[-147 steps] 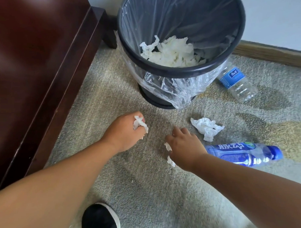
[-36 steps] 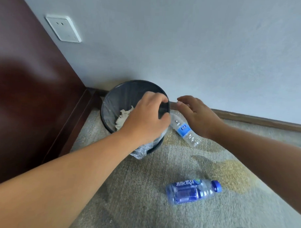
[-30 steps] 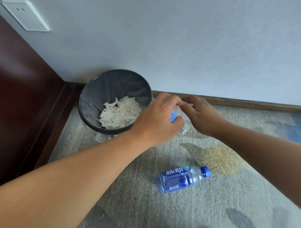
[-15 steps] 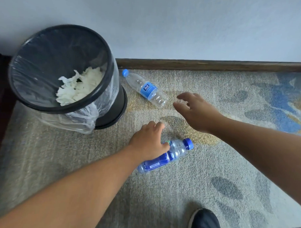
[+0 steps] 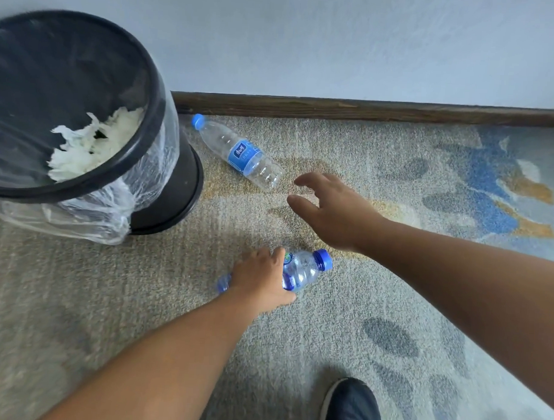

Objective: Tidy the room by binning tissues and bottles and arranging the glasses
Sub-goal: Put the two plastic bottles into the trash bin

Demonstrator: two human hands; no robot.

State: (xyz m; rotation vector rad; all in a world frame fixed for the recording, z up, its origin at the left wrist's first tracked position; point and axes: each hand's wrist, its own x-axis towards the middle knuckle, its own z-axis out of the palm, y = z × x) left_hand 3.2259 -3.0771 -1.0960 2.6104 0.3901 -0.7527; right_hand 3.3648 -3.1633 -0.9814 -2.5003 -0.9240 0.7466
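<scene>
A: What has the left grip got?
B: It is clenched round the blue bottle, with its fingers curled over the middle. The bottle lies on its side on the carpet, blue cap pointing right and its base poking out to the left of the grip.
A: And the right grip?
B: Released, with the fingers spread and loosely bent, holding nothing. It hangs over the carpet just beside the base of the clear bottle, apart from it (whether it touches the carpet cannot be told).
A: How does that clear bottle lie?
B: On its side too, with a blue label round the middle. Its blue cap points toward the skirting and is close to the bin's foot.
A: The bin?
B: Black, standing on its base at the left by the wall. A clear liner is folded over the rim and hangs down outside. White tissues sit crumpled inside.
A: Anything nearer the person?
B: One dark shoe on the carpet at the bottom edge, right of the left forearm.
</scene>
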